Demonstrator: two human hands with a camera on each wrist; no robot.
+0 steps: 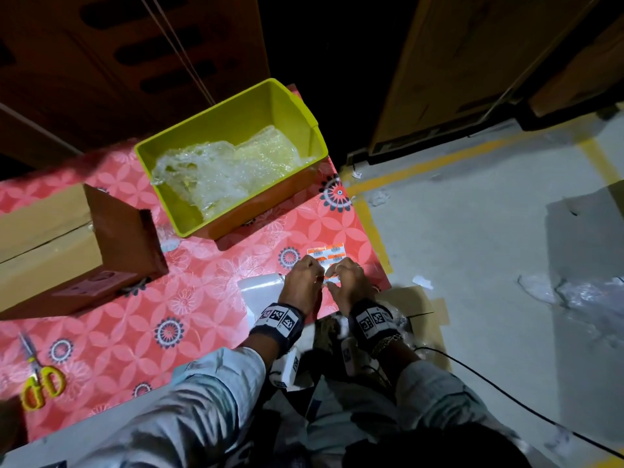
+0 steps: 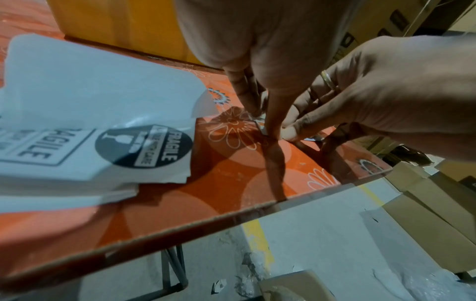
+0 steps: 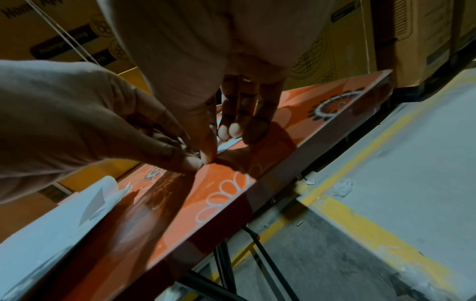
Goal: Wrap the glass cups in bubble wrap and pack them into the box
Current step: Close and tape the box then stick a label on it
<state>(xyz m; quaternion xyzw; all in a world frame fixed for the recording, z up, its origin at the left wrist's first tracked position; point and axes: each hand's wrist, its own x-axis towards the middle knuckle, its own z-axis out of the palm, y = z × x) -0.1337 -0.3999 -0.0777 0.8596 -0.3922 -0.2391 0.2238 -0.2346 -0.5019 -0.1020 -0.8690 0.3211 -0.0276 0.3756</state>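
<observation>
A small sheet of orange and white barcode labels (image 1: 327, 254) lies near the table's right edge. Both hands meet at its near corner. My left hand (image 1: 317, 275) pinches the sheet's edge (image 2: 260, 120) between thumb and fingers. My right hand (image 1: 334, 273) pinches the same corner with thumb and forefinger (image 3: 209, 155), while its other fingertips (image 3: 231, 130) press on the sheet. The yellow-green bin (image 1: 293, 106) at the back holds crumpled bubble wrap (image 1: 229, 170). A cardboard box (image 1: 50, 244) stands at the left with its flaps shut. No bare glass cup shows.
A stack of white "FRAGILE" sticker sheets (image 2: 144, 146) lies just left of my hands. Yellow-handled scissors (image 1: 39, 380) rest at the table's near left. The table edge (image 2: 257, 205) runs close by on the right, with cardboard and plastic scraps (image 1: 574, 292) on the floor below.
</observation>
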